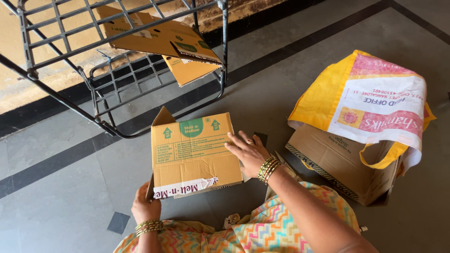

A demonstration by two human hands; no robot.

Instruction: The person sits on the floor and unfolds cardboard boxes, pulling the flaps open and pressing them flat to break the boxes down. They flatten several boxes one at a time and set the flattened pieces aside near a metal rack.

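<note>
Two bare hands steady one brown corrugated cardboard box with green arrow markings at the centre of the frame, tilted up on the grey tiled floor so its printed face turns toward the camera. Lower left of centre, the left hand curls under the box's bottom corner, fingers hidden behind the card, apparently propping it from below. Above, in the upper left, a black metal wire rack carries a flattened brown cardboard sheet. Right of the box, the right hand lies flat and spread against its right edge, pressing rather than clasping, which keeps the face from folding. Far right, a yellow and white woven bag drapes over a second brown carton, covering its top.
</note>
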